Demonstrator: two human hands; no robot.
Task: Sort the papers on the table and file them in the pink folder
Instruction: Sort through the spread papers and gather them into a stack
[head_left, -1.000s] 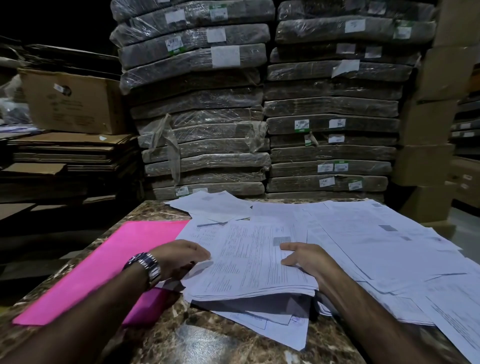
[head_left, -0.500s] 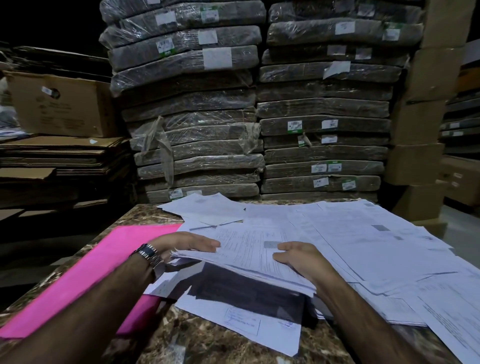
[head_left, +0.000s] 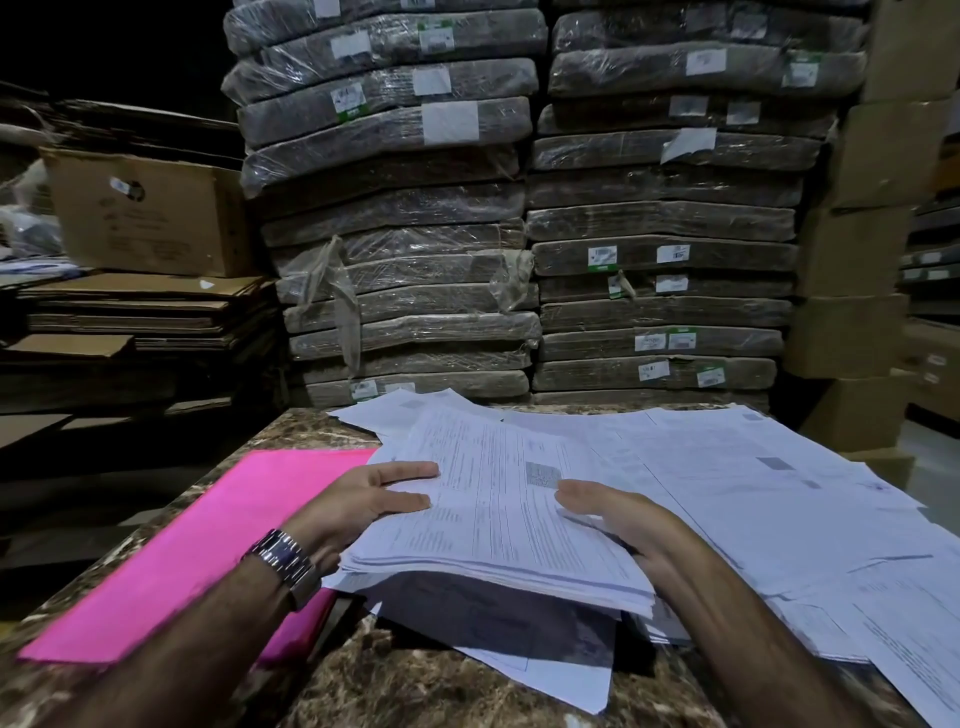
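Note:
A thick stack of printed papers (head_left: 498, 525) is lifted off the marble table (head_left: 415, 691) between both hands. My left hand (head_left: 358, 504), with a metal watch on the wrist, holds the stack's left edge, fingers straight along it. My right hand (head_left: 618, 519) grips the right edge, thumb on top and fingers underneath. The pink folder (head_left: 208, 551) lies closed on the table at the left, partly under my left forearm. Many loose sheets (head_left: 779, 483) are spread over the table's right half, and one sheet (head_left: 550, 675) lies below the stack.
Two tall piles of plastic-wrapped bundles (head_left: 519, 234) stand right behind the table. Flattened cardboard (head_left: 140, 312) and a brown box (head_left: 150, 213) sit at the left, stacked cartons (head_left: 878, 260) at the right.
Both hands have raised the stack off the table and drawn it together; its near edge now hangs above the sheet beneath. The left hand's fingers have straightened along the edge.

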